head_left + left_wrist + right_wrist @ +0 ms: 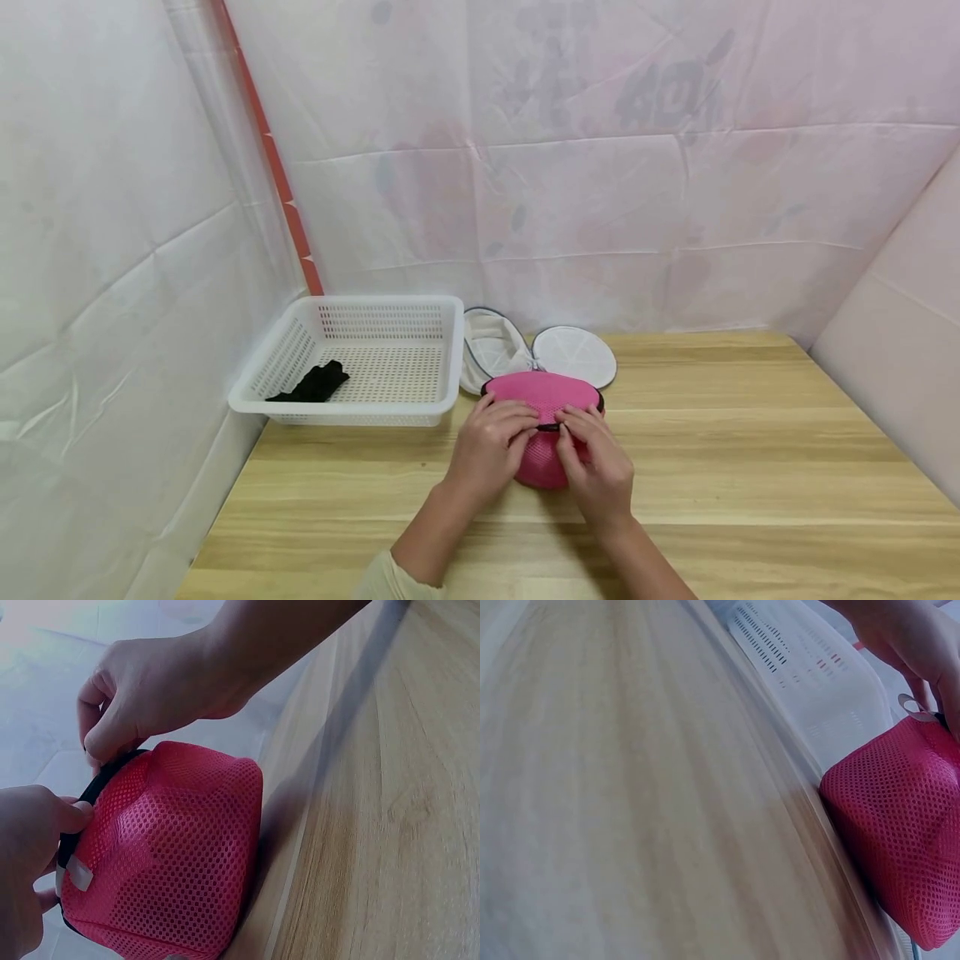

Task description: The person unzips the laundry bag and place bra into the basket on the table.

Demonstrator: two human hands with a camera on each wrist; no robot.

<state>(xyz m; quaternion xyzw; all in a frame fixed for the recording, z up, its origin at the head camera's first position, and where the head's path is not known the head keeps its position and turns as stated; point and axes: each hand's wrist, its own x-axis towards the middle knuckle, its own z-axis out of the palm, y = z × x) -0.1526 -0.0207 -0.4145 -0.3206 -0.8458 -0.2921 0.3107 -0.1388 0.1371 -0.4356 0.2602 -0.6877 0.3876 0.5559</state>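
Findings: the pink mesh laundry bag [543,460] is directly before me at the wooden table [735,467], its base apparently resting there. The white plastic basket [352,409] stands to its left; a white mesh laundry bag [574,357] lies just behind.

My left hand [491,437] pinches the black trim [549,427] between thumb and curled fingers, beside a pale tag [79,874]. My right hand [600,467] pinches the same trim a little further along, its fingertips drawn together. Whether a zip slider sits between them, I cannot tell.

Assessment: I judge the step to be working a zip along this trim. The left should act as anchor, holding the trim taut and straight; the right should draw along the seam, not upward, in short, even strokes. Risks noted: loose mesh or the tag could catch in the track, and the soft wall could buckle under a hard pull. If the trim slackens, I should re-grip closer to the right fingertips before applying more force.
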